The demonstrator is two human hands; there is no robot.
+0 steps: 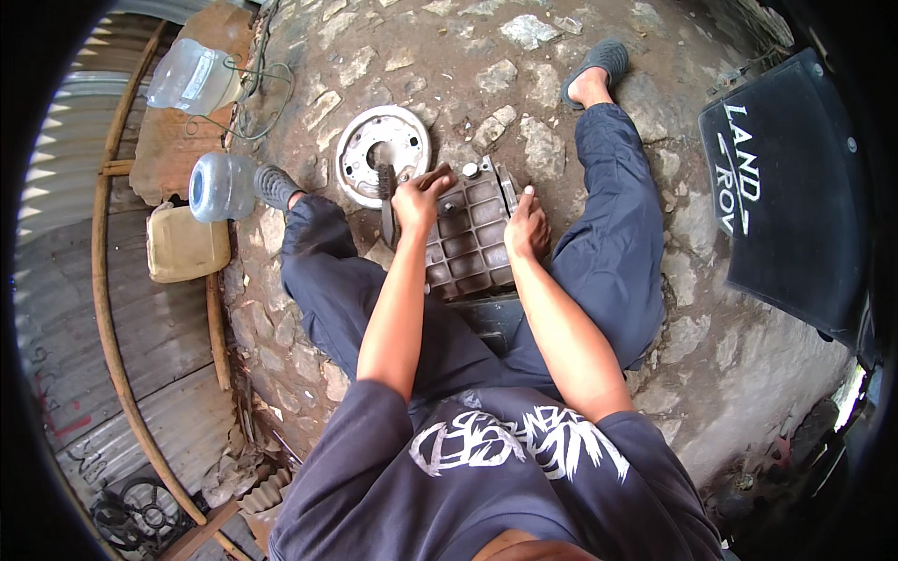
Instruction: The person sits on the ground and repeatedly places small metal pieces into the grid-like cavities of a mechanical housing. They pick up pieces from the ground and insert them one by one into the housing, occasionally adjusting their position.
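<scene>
A ribbed, grey-brown metal housing [465, 245] stands between my legs, its grid of ribs turned up toward me. My right hand [528, 229] is closed around its right edge, thumb pointing up. At the upper left of the housing is my left hand [421, 196], with a dark brush [386, 206] in its grip; the bristles face away from the housing. How the fingers wrap the brush is partly hidden. Just beyond the brush lies a round, pale metal plate [354, 159] with a hole in its middle, flat on the ground.
Uneven stone-and-dirt ground [543, 150] spreads around me. On the left are a clear jug [187, 79], a blue-tinted bottle [220, 187], a yellowish jerrycan [187, 243] and a bent wooden pole [105, 280] along corrugated sheeting. A black mudflap-like panel [795, 187] stands at right.
</scene>
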